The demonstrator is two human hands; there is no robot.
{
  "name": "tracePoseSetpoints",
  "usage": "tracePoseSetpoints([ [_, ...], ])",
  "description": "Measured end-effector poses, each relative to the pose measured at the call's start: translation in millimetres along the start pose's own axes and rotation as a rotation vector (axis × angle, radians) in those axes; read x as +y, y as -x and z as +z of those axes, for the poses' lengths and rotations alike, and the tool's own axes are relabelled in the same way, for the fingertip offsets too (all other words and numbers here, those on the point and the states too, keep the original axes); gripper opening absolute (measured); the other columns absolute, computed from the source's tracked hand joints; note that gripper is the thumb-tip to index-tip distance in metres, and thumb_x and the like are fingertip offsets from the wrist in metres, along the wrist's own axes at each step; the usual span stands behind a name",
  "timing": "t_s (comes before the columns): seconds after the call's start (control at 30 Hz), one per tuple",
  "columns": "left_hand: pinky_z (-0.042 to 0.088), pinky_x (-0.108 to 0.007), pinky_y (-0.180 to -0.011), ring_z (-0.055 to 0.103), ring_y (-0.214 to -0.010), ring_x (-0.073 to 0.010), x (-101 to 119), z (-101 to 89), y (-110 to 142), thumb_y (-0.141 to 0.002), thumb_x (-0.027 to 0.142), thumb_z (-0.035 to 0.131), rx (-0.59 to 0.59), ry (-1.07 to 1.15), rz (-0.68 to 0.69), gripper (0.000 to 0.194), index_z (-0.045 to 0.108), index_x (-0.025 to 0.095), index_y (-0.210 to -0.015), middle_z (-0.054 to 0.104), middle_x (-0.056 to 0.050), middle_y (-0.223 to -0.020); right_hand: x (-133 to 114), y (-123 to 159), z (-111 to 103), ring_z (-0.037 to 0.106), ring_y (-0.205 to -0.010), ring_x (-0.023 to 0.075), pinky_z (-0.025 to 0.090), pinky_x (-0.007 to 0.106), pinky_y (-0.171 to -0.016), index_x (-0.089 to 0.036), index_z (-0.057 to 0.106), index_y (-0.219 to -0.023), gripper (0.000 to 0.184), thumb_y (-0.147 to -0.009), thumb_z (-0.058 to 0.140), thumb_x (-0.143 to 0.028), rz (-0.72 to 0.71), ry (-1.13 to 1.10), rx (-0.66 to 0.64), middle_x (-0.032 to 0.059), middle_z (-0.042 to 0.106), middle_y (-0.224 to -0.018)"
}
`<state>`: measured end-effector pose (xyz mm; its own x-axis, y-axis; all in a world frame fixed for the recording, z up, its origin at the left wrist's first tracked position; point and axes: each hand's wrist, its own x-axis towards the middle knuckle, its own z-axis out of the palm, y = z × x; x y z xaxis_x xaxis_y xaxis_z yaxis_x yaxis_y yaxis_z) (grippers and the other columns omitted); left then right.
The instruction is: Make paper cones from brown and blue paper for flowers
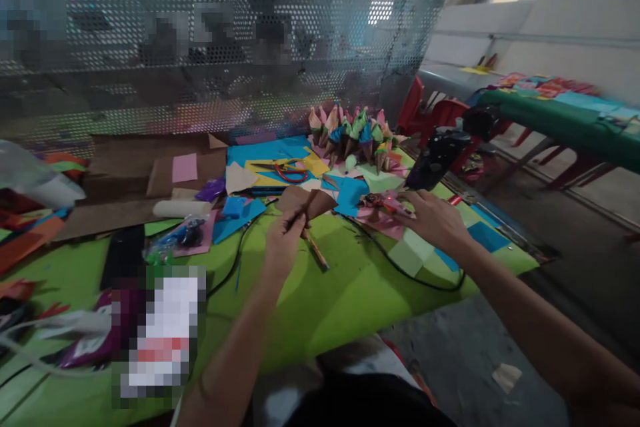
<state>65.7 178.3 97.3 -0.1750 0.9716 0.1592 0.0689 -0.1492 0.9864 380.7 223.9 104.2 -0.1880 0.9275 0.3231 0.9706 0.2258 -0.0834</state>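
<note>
My left hand (284, 237) pinches a brown paper piece (320, 205), folded and flared at its upper right. Below that hand a slim wooden-looking stick or brush (316, 250) slants over the green tabletop; whether the hand touches it I cannot tell. To the right, the fingers of my right hand (433, 217) curl over a small reddish object (387, 202) with a bright red spot, lying on pink paper (383, 221). Its kind is unclear. Behind my hands are scissors (287, 170) with yellow and red handles, and a cluster of colourful paper cones (357, 133).
A black cable (385, 253) loops over the green table (310, 320). Brown cardboard (120, 170), a white roll (181, 208) and a dark phone-like slab (121, 257) lie left. A black device (435, 153) stands at the right edge. Perforated metal sheeting (200, 67) rises behind.
</note>
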Motion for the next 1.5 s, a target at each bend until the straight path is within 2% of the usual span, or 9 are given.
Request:
tracePoseSetpoints([
  [0.1,0.049,-0.026,-0.059,0.058,-0.063,-0.0140,0,3.9,1,-0.084,0.026,0.062,-0.028,0.072,-0.034,0.017,0.076,0.019,-0.092,0.065,0.002,-0.069,-23,1,-18,0.069,-0.093,0.0272,0.051,0.036,-0.076,-0.023,0.071,-0.114,0.029,-0.091,0.064,-0.039,-0.134,-0.356,0.119,0.0104,0.072,-0.105],
  [0.23,0.047,-0.025,-0.055,0.054,-0.055,-0.0114,2,6.7,3,-0.079,0.026,0.065,-0.025,0.119,-0.097,0.022,0.078,0.018,-0.095,0.061,0.003,-0.062,-77,0,-33,0.068,-0.094,0.0225,0.053,0.035,-0.082,-0.026,0.075,-0.105,0.018,-0.093,0.063,-0.034,-0.265,-0.844,0.161,0.0061,0.072,-0.101],
  [0.43,0.041,-0.022,-0.051,0.049,-0.051,-0.0093,8,2.7,3,-0.072,0.023,0.064,-0.010,0.184,-0.169,0.025,0.080,0.017,-0.090,0.058,0.004,-0.059,-130,-9,-18,0.064,-0.114,0.0222,0.050,0.041,-0.101,-0.031,0.078,-0.104,0.028,-0.093,0.056,-0.017,-0.362,-0.970,0.228,0.0068,0.069,-0.116],
  [0.6,0.039,-0.022,-0.050,0.049,-0.053,-0.0099,7,0.5,3,-0.074,0.028,0.064,-0.044,0.159,-0.177,0.018,0.077,0.018,-0.082,0.058,0.003,-0.059,-131,-10,1,0.068,-0.105,0.0247,0.054,0.043,-0.094,-0.031,0.079,-0.090,0.014,-0.086,0.068,-0.022,-0.343,-0.980,0.271,0.0064,0.073,-0.108],
  [0.77,0.034,-0.022,-0.050,0.045,-0.053,-0.0099,6,1.6,4,-0.079,0.030,0.063,-0.144,0.085,-0.118,0.020,0.078,0.019,-0.086,0.055,0.003,-0.060,-126,-6,4,0.072,-0.097,0.0244,0.056,0.042,-0.089,-0.029,0.078,-0.080,0.008,-0.082,0.071,-0.025,-0.273,-1.053,0.241,0.0062,0.077,-0.100],
  [0.93,0.040,-0.024,-0.055,0.049,-0.057,-0.0119,9,-0.8,5,-0.082,0.028,0.062,-0.199,-0.035,-0.020,0.024,0.080,0.020,-0.094,0.062,0.001,-0.066,-126,-4,3,0.074,-0.090,0.0241,0.057,0.040,-0.084,-0.026,0.074,-0.076,0.004,-0.079,0.072,-0.025,-0.246,-1.195,0.161,0.0050,0.079,-0.091],
  [1.07,0.045,-0.023,-0.055,0.054,-0.060,-0.0119,8,-4.6,2,-0.084,0.033,0.064,-0.265,0.044,-0.030,0.027,0.080,0.018,-0.100,0.066,-0.001,-0.068,-123,-2,4,0.073,-0.085,0.0228,0.056,0.038,-0.079,-0.024,0.074,-0.078,0.004,-0.078,0.071,-0.023,-0.218,-1.241,0.152,0.0041,0.079,-0.086],
  [1.27,0.056,-0.027,-0.069,0.065,-0.078,-0.0156,8,-6.8,0,-0.078,0.042,0.075,-0.173,0.112,0.044,0.032,0.076,0.020,-0.100,0.075,-0.005,-0.093,-119,-2,4,0.072,-0.086,0.0234,0.056,0.038,-0.077,-0.023,0.073,-0.079,0.006,-0.075,0.070,-0.023,-0.100,-1.312,0.194,0.0043,0.078,-0.087],
  [1.5,0.052,-0.026,-0.070,0.065,-0.075,-0.0147,15,-6.7,6,-0.083,0.034,0.074,-0.124,-0.061,0.182,0.017,0.077,0.021,-0.092,0.076,-0.004,-0.087,-120,-1,4,0.072,-0.086,0.0234,0.055,0.038,-0.077,-0.024,0.075,-0.080,0.011,-0.072,0.069,-0.020,-0.101,-1.357,0.195,0.0036,0.078,-0.088],
])
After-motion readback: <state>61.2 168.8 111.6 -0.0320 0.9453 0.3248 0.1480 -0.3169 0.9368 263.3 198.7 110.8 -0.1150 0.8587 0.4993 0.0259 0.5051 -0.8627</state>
